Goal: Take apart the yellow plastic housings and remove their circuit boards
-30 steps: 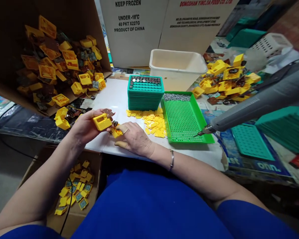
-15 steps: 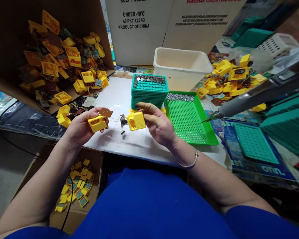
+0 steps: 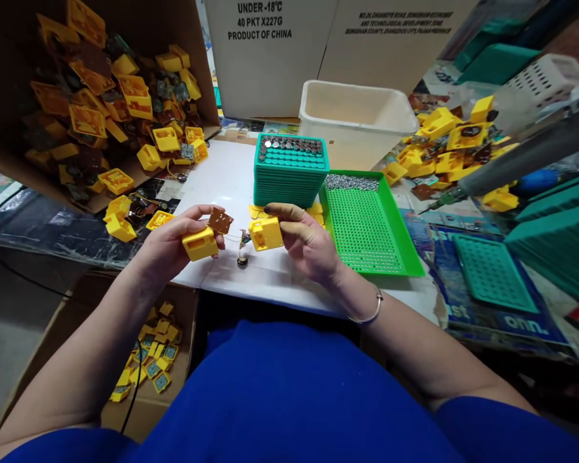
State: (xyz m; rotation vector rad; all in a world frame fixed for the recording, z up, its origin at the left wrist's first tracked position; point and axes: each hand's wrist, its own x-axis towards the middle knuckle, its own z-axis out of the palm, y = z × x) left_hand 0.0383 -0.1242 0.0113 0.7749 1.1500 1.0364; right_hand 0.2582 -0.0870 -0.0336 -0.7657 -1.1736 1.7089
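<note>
My left hand [image 3: 176, 239] is closed on a yellow plastic casing half [image 3: 200, 244], with a brown circuit board [image 3: 220, 220] sticking up at the fingertips. Thin wires run from the board toward a small dark round part [image 3: 242, 261] that dangles between my hands. My right hand [image 3: 311, 244] grips another yellow casing half [image 3: 266, 233] between thumb and fingers. Behind it, a teal tray stack [image 3: 291, 183] carries several silver button cells [image 3: 294, 146] in its top tray. Flat yellow pieces [image 3: 257, 212] lie at the foot of the stack.
A green perforated tray [image 3: 367, 218] with small metal screws [image 3: 351, 182] lies right, below a white tub [image 3: 357, 122]. An electric screwdriver [image 3: 468, 183] hangs over the right side. Cardboard boxes with yellow casings stand at left [image 3: 207, 77] and below [image 3: 145, 418]. More yellow casings [image 3: 444, 145] are piled right.
My left hand has moved right, bringing its casing and board closer to the right hand. The dangling round part has swung lower. The view has shifted slightly.
</note>
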